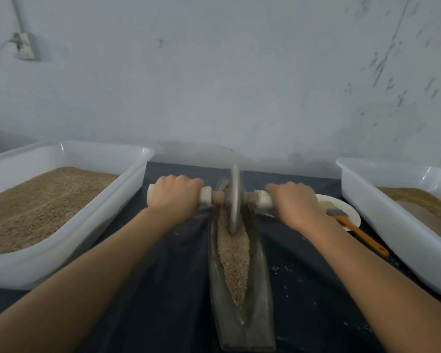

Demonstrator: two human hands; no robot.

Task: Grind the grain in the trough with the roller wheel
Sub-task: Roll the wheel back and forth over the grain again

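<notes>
On the dark cloth (163, 289), a long narrow trough (242, 324) holds grain (234, 261) along its middle. At its far end a roller wheel (234, 200) stands upright in the grain. Left hand (175, 194) and right hand (294, 203) each clamp around the wheel's handle (206, 195), either side. White tubs (69, 225) of grain sit left and right.

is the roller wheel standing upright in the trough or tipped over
Upright. The roller wheel stands on edge in the grain, with the left hand and right hand gripping its handles.
</notes>
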